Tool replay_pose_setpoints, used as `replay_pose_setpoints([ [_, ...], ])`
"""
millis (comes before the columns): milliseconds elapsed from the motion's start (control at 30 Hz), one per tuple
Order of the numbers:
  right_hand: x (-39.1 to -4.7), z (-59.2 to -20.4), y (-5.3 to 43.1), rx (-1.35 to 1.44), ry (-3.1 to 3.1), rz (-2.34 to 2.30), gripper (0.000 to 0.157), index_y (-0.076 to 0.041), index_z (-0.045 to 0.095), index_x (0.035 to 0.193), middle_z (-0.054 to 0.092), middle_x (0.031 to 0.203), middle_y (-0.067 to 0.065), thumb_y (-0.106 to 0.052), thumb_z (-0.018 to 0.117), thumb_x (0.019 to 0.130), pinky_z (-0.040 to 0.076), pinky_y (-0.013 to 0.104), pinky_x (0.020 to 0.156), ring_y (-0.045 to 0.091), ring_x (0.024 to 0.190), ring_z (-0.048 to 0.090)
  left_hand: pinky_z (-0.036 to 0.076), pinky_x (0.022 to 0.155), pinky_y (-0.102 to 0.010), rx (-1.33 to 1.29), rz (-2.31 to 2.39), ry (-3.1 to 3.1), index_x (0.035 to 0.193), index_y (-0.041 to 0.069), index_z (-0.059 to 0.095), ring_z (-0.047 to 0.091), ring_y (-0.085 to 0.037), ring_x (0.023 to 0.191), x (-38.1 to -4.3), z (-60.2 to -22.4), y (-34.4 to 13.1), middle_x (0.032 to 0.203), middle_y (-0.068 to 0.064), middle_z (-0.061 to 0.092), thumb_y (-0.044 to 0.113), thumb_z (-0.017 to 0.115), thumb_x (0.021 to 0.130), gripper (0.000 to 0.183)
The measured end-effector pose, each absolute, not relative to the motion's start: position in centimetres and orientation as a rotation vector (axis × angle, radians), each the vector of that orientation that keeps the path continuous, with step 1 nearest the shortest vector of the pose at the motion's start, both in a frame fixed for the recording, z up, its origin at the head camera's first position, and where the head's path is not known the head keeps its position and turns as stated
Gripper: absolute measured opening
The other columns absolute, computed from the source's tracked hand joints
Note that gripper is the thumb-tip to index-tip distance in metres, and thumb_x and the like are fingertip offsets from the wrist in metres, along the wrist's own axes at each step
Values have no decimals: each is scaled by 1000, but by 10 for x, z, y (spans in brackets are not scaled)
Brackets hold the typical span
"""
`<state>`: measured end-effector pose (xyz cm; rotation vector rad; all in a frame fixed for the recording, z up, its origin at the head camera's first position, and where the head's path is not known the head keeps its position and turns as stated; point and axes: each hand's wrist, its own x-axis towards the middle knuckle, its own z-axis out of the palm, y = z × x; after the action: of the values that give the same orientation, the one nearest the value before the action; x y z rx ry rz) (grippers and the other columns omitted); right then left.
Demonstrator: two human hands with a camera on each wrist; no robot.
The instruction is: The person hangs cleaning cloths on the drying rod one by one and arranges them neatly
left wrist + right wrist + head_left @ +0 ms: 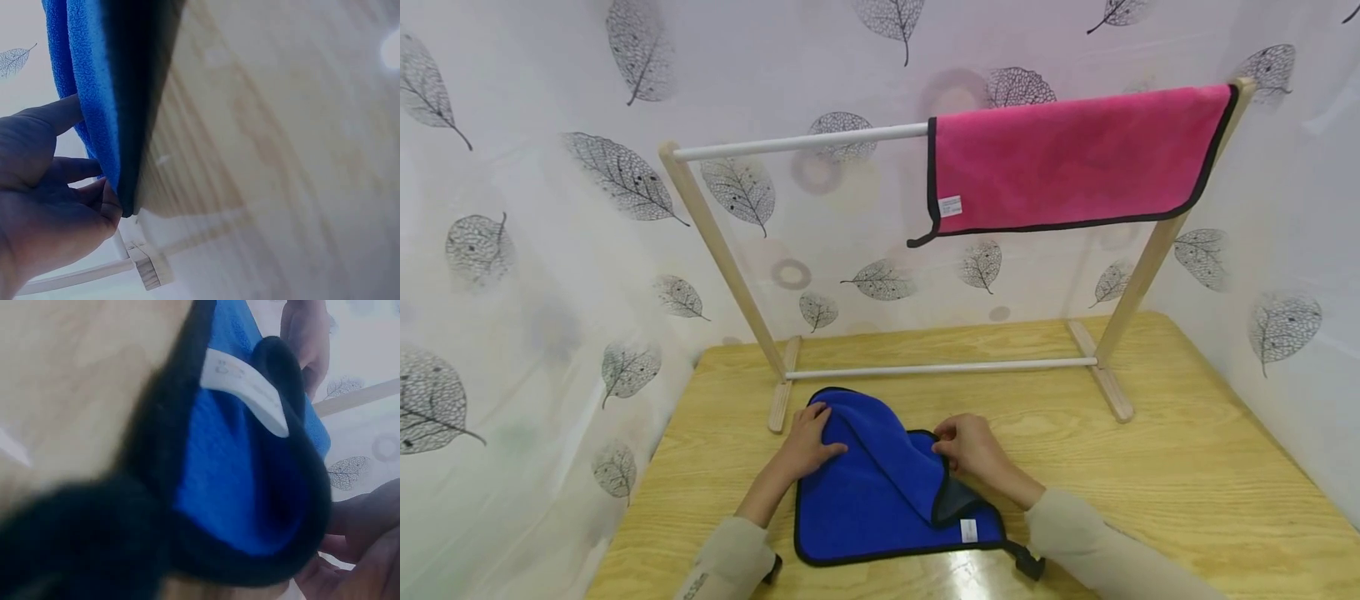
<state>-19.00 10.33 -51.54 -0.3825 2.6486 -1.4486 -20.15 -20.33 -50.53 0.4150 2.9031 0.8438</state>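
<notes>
A blue towel (850,517) with black edging lies on the table, its upper part folded loosely over itself, showing a grey underside at the right. My left hand (805,442) rests on the towel's upper left edge, thumb spread apart from the fingers. In the left wrist view, the fingers of that left hand (56,194) touch the towel's edge (94,94). Thumb and fingers of my right hand (972,447) pinch the towel's upper right edge. In the right wrist view, a white label (244,387) shows on the curled towel corner, with the right hand (365,544) beside it.
Behind the towel stands a wooden rack with a white top rail (797,143) and a lower rail (940,367). A pink towel (1075,167) with black edging hangs over the top rail's right half. A leaf-patterned curtain (550,292) surrounds the wooden table (1187,467).
</notes>
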Motion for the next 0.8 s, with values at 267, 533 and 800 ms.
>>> replay_pose_setpoints([
  [267, -201, -508, 111, -467, 2798, -1255, 16, -4, 74, 68, 61, 59, -4, 1, 81, 81, 39, 21, 48, 6, 50, 47, 34, 112, -63, 423, 801, 2896, 143, -22, 42, 31, -54, 138, -199, -501, -203, 151, -38, 37, 17, 80, 92, 74],
  [533, -222, -505, 131, -357, 2875, -1157, 8, 0, 77, 76, 72, 73, 5, 0, 80, 84, 44, 25, 54, 10, 57, 51, 33, 115, -62, 356, 811, 2870, 144, -20, 42, 30, -52, 141, -200, -500, -201, 153, -36, 36, 16, 81, 91, 76],
  [800, -235, -513, 144, -341, 2890, -1183, 3, 2, 80, 86, 75, 82, 11, -1, 79, 86, 52, 29, 57, 13, 61, 59, 34, 114, -62, 348, 816, 2873, 144, -20, 43, 31, -53, 141, -202, -503, -202, 153, -36, 37, 16, 82, 90, 76],
])
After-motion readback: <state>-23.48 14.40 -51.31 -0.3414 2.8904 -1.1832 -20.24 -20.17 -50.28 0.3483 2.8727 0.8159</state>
